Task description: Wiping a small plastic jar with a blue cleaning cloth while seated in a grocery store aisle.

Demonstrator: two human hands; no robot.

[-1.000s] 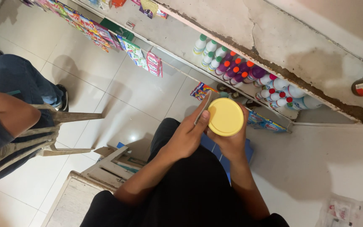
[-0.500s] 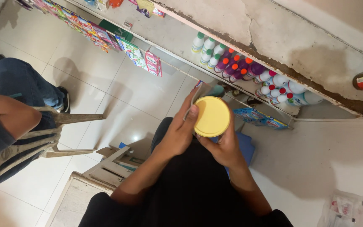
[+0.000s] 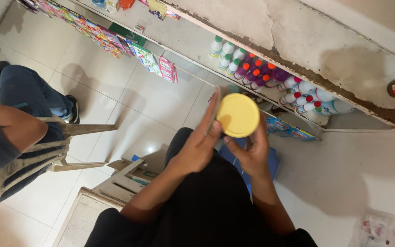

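A low shelf [image 3: 193, 32] of capped bottles [image 3: 270, 77] is seen above the round yellow lid [image 3: 238, 115]. The lid is gripped from below by the right hand [image 3: 251, 153], fingers curled on its rim. The left hand [image 3: 200, 144] is pressed flat against its left edge, fingers extended.

This is a small shop. A low shelf [image 3: 193, 34] along the wall carries rows of plastic bottles [image 3: 270, 80] with coloured caps, and strips of bright sachets [image 3: 115, 39] line it above a tiled floor [image 3: 129, 105]. Another person sits nearby on a plastic chair [image 3: 33, 155].
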